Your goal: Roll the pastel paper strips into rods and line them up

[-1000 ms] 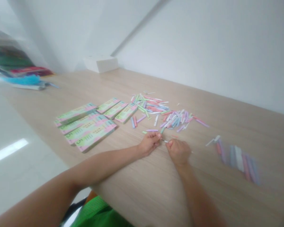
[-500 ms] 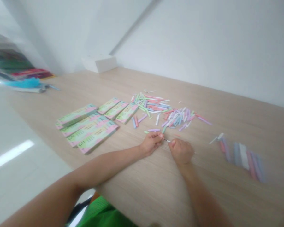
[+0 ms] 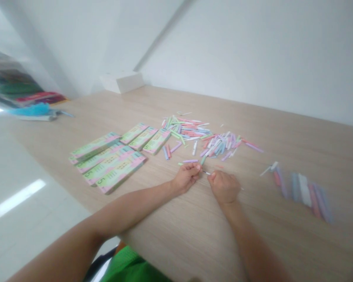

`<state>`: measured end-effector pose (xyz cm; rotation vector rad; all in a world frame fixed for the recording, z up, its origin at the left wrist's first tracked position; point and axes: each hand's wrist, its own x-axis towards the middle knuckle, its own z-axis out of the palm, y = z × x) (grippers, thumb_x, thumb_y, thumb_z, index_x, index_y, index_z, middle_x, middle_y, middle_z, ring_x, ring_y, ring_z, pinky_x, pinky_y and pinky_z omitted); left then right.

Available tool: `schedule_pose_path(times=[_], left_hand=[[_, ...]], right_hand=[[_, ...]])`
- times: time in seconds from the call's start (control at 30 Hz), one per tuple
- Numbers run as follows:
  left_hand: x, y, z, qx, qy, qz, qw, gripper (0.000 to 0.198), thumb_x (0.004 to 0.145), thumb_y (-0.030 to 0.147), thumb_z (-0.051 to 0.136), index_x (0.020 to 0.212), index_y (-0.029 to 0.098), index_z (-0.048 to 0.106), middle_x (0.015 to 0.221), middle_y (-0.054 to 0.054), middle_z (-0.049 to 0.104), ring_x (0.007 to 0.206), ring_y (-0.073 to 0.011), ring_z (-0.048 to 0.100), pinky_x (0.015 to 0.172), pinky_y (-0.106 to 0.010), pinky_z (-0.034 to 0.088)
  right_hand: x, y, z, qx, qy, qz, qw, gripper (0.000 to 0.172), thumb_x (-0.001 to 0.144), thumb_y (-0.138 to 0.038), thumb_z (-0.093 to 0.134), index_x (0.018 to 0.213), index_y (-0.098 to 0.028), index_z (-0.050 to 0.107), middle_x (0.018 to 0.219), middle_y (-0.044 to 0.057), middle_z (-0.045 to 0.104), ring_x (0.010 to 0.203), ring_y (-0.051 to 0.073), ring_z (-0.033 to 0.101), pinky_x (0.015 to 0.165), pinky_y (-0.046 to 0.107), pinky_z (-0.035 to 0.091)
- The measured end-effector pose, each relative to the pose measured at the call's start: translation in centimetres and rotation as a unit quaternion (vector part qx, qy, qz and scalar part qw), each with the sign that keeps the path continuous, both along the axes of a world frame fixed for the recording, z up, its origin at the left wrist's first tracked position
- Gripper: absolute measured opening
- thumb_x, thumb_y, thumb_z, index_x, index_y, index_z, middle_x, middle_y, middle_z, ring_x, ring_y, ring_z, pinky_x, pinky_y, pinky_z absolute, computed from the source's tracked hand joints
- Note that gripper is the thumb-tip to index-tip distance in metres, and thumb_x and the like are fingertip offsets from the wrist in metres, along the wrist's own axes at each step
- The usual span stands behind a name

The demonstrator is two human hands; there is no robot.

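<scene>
My left hand [image 3: 187, 177] is closed in a pinch at the table's middle, with a small green tube [image 3: 203, 159] sticking up from its fingertips. Close by on the right, my right hand [image 3: 224, 186] is closed in a fist around a thin white rod [image 3: 207, 172]. The rod's darker end points to my left fingertips; whether it enters the tube is too small to tell. Just beyond the hands lies a heap of pastel tubes [image 3: 220, 145] in pink, purple, blue, green and white. A purple tube [image 3: 190, 161] lies just beyond my left hand.
Flat green-and-pink boxes [image 3: 120, 172] marked 5 lie in rows at left. A blurred row of thicker pastel tubes [image 3: 304, 190] lies at right. Toward the back stands a white box [image 3: 122, 82] by the wall. Blue material [image 3: 35, 109] sits at the far left edge.
Both hands keep nearly the same pose, with the rod still between them. My right hand has shifted slightly left. The view has tilted a little.
</scene>
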<state>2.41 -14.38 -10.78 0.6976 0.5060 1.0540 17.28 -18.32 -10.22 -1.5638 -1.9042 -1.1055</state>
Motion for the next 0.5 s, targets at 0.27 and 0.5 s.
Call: schedule_pose_path(times=[0.27, 0.5], left_hand=[[0.8, -0.1, -0.8, 0.024, 0.080, 0.060, 0.995, 0.033, 0.062, 0.038, 0.081, 0.078, 0.012, 0.068, 0.053, 0.004, 0.050, 0.047, -0.0035, 0.035, 0.049, -0.020, 0.021], [0.8, -0.2, -0.3, 0.062, 0.121, 0.065, 0.989, 0.033, 0.057, 0.038, 0.084, 0.070, 0.011, 0.070, 0.060, 0.000, 0.062, 0.053, -0.0062, 0.046, 0.054, -0.021, 0.030]], right_hand=[[-1.3, -0.4, 0.1, -0.081, 0.080, -0.059, 0.992, 0.036, 0.093, -0.024, 0.038, 0.060, -0.018, 0.052, 0.051, 0.002, 0.052, 0.049, 0.013, 0.043, 0.056, 0.031, 0.020], [-2.9, -0.7, 0.3, -0.131, 0.176, -0.122, 0.968, 0.043, 0.096, -0.027, 0.031, 0.066, -0.016, 0.059, 0.051, 0.005, 0.055, 0.043, 0.013, 0.046, 0.050, 0.028, 0.019]])
